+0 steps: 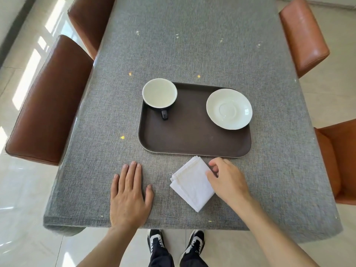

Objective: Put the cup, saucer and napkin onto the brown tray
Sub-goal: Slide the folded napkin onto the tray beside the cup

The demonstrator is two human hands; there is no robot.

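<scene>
Cup (159, 93) and saucer (229, 109) on tray (192, 137); napkin (192, 183) on tabletop (96, 170), lower centre, right hand (225, 180) pinching its edge, left hand (128, 191) flat, released; risk: folds fanning open when lifted.

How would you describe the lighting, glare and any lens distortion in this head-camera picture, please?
Head view: bright, even daylight; sharp throughout. Glare streaks the glossy floor at left and the orange leather chair. Wide-angle bending curves the grey cloth-covered table's edges. The black cup casts a faint shadow on the brown tray.
</scene>
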